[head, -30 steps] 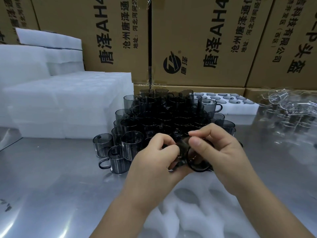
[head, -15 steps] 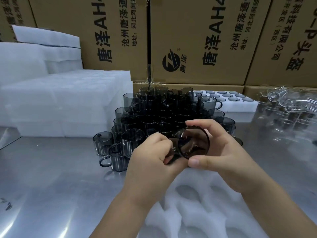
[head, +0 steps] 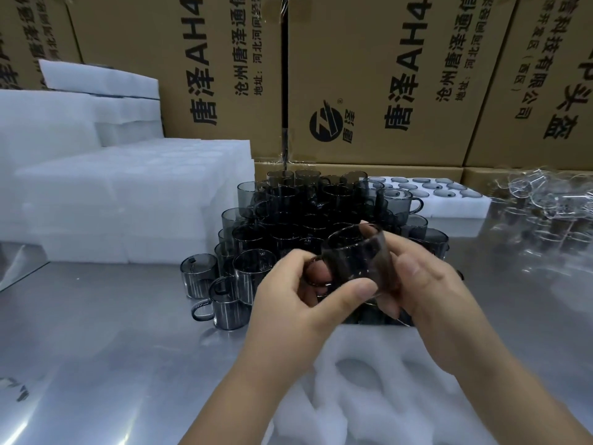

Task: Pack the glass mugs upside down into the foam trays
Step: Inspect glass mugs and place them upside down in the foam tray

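Observation:
Both my hands hold one smoky grey glass mug point(head: 354, 256) in the air above the near foam tray point(head: 362, 390). My left hand point(head: 295, 297) pinches its handle side, thumb across the lower wall. My right hand point(head: 426, 284) grips the mug's body from the right. The mug is tilted, its round end facing up and away. Below it the white tray shows empty round pockets. A stacked cluster of grey mugs point(head: 308, 216) stands just behind my hands.
White foam tray stacks point(head: 122, 200) fill the left. A filled foam tray point(head: 449, 200) lies behind the cluster on the right. Clear glass mugs point(head: 552, 200) sit at far right. Cardboard boxes point(head: 378, 75) wall the back. The steel table point(head: 96, 342) runs to the left.
The mug has been turned in my hands: its circular end faced me before, now its side wall faces me. Both hands stayed over the near tray.

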